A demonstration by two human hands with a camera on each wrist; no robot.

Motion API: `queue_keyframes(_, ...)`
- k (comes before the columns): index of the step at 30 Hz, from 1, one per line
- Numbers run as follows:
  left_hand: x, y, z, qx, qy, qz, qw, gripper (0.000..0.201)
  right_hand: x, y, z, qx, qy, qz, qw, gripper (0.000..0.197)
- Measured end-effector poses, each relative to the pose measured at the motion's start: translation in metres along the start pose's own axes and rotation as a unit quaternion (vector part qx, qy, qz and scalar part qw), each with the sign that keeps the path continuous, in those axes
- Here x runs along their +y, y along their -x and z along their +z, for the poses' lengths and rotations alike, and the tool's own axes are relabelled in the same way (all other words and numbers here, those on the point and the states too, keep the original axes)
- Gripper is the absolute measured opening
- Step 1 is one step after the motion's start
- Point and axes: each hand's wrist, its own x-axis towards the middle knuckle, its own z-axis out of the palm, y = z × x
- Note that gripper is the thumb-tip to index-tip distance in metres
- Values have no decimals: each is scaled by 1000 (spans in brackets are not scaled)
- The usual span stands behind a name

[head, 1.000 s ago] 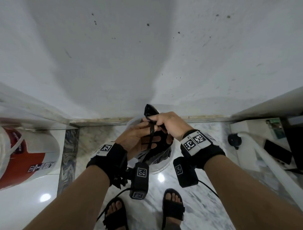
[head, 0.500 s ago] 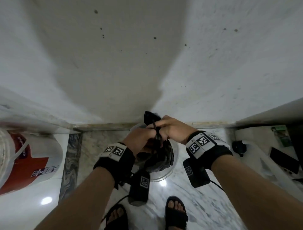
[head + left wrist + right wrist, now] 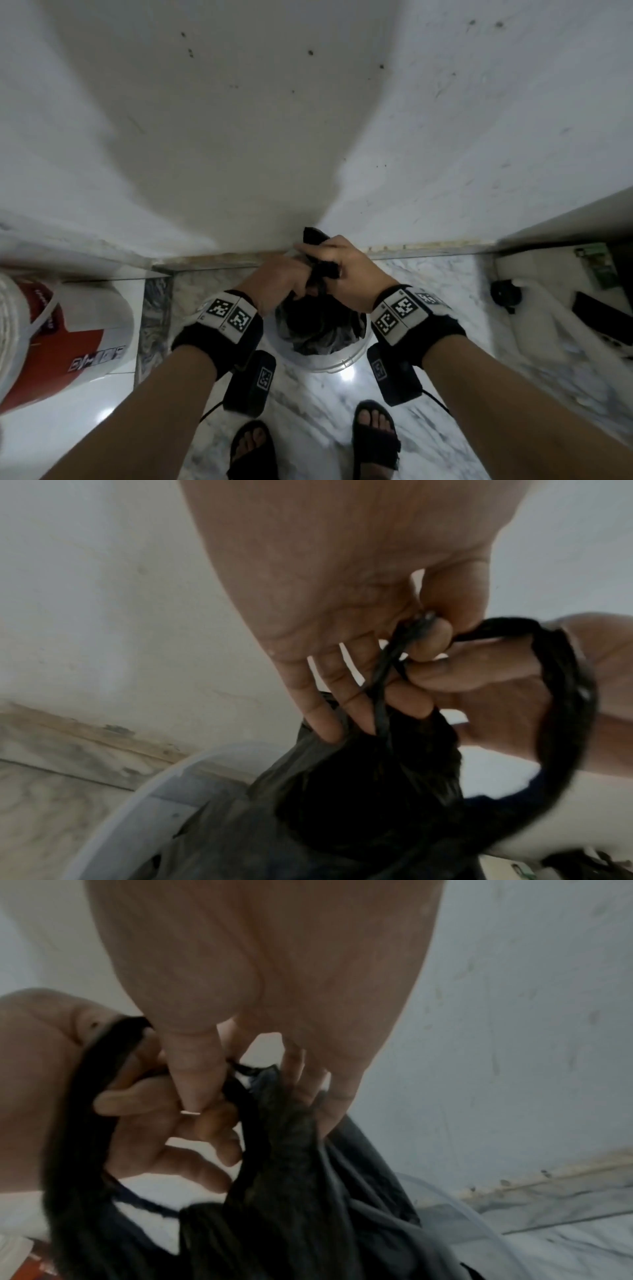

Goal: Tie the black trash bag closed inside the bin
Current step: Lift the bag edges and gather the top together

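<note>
A black trash bag (image 3: 317, 329) sits gathered inside a small white bin (image 3: 337, 364) on the marble floor by the wall. Both hands meet above the bin's far rim. My left hand (image 3: 281, 282) pinches a twisted black strand of the bag (image 3: 387, 691) between thumb and forefinger. My right hand (image 3: 337, 265) grips the other bag handle (image 3: 313, 236), whose end sticks up past the knuckles. In the left wrist view a loop of the bag (image 3: 568, 702) runs around the right hand. The right wrist view shows that hand's thumb (image 3: 192, 1066) pressing on the bunched bag (image 3: 291, 1150).
A red and white bucket (image 3: 58, 339) lies at the left. A white rack (image 3: 561, 308) with dark items stands at the right. My sandalled feet (image 3: 375, 435) are just in front of the bin. The white wall (image 3: 308, 120) rises directly behind it.
The left hand, open under the strand a second ago, has curled and pinched it. Both hands have come together above the bin, and the bag's top is drawn tighter.
</note>
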Motion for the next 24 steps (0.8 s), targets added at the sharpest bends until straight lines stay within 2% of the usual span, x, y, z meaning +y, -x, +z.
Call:
queue_keyframes(2, 0, -5, 3, 1, 13, -9, 1000, 19, -3, -2, 3, 34, 3, -31, 999, 51)
queue_keyframes(5, 5, -5, 1, 30, 107, -16, 994, 7, -10, -5, -3, 195, -34, 13, 980, 25)
queue_keyframes(6, 8, -4, 0, 29, 171, -16, 985, 15, -8, -7, -5, 244, -43, 39, 968, 22)
queue_keyframes(8, 12, -3, 1, 12, 268, -22, 963, 41, -3, -9, -1, 278, -17, 88, 956, 19)
queue_keyframes(10, 15, -1, 5, -9, 286, -26, 958, 51, -4, -9, 3, 247, -89, 83, 961, 1)
queue_keyframes(12, 15, 2, 7, -32, 306, -29, 951, 39, -3, -7, 6, 196, -191, 86, 958, 30)
queue_keyframes(13, 15, 3, 8, -44, 318, -32, 947, 35, -3, -7, 6, 173, -224, 92, 955, 38)
queue_keyframes(14, 15, 5, 8, -56, 321, -33, 945, 31, -2, -7, 6, 161, -236, 93, 954, 39)
queue_keyframes(16, 13, 6, 7, -67, 293, -36, 953, 18, -4, -6, 4, 161, -203, 88, 962, 26)
queue_keyframes(18, 11, 6, 3, -48, 266, -56, 961, 11, -5, -8, -1, 149, -155, 95, 972, 16)
queue_keyframes(20, 8, 3, -5, 1, 262, -57, 963, 10, -3, -9, -9, 124, -136, 129, 974, 25)
queue_keyframes(22, 4, 1, -14, 51, 281, -46, 957, 11, 1, -5, -17, 73, -166, 156, 971, 33)
queue_keyframes(24, 3, -1, -18, 61, 294, -40, 953, 15, 4, 1, -20, 20, -185, 163, 969, 34)
